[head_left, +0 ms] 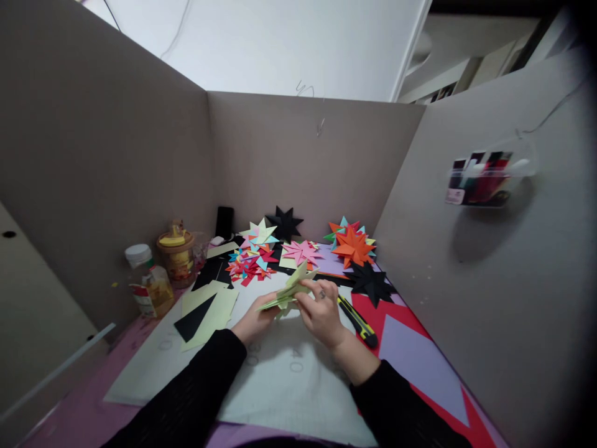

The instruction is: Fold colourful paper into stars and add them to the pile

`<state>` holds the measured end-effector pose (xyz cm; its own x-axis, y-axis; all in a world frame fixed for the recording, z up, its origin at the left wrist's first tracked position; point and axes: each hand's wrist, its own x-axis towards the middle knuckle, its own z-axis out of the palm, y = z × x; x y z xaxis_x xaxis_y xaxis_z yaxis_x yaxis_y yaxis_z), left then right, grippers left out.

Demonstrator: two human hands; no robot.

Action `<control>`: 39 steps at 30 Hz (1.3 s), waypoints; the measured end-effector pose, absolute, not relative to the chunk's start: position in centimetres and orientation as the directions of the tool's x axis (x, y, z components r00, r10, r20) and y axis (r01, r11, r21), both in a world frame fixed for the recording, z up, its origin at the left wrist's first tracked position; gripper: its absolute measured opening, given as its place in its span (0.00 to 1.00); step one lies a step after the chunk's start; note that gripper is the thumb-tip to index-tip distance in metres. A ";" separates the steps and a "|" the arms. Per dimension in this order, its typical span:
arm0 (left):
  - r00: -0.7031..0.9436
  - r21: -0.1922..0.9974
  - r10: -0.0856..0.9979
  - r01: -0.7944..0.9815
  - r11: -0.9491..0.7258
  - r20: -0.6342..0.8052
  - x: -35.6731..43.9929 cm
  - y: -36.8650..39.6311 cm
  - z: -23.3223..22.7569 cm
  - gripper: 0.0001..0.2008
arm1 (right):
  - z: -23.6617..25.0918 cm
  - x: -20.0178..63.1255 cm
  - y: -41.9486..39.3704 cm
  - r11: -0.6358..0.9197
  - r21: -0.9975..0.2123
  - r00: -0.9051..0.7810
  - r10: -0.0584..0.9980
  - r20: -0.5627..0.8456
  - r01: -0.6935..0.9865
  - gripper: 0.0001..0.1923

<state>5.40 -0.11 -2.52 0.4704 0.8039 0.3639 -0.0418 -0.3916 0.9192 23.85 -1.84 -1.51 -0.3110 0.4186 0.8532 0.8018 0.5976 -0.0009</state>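
Two black paper stars [284, 223], one orange [353, 247]; left hand [254, 322] and right hand [321, 314] both pinched around one pale-green folded paper piece [291, 289].

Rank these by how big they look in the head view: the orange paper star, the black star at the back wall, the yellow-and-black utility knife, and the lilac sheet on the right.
1. Lilac sheet, clearly largest, though nearest the camera.
2. Utility knife and orange paper star: alike in extent, so unranked.
3. Black star, smallest, but farthest back, so unsure.
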 end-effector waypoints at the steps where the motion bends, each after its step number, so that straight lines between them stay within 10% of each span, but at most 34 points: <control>1: 0.469 0.918 0.808 -0.020 -0.396 0.358 5.4 -0.1 -2.6 0.19 | -1.5 23.8 -1.8 0.586 0.011 -0.302 0.401 0.865 0.811 0.04; 29: 0.451 0.961 0.856 -0.013 -0.276 0.252 5.7 0.1 -4.2 0.16 | -1.5 23.6 -0.8 0.586 -0.215 -0.047 0.399 0.916 0.781 0.07; 33: 0.356 0.967 0.933 -0.253 0.034 0.060 5.7 -0.1 -4.0 0.22 | -2.4 23.8 -0.1 0.596 -0.398 0.114 0.457 0.882 0.698 0.29; 39: 0.281 0.843 0.949 -0.467 0.266 -0.144 5.0 0.5 -3.7 0.17 | -3.7 24.3 1.3 0.390 -0.919 0.207 0.896 0.394 0.059 0.42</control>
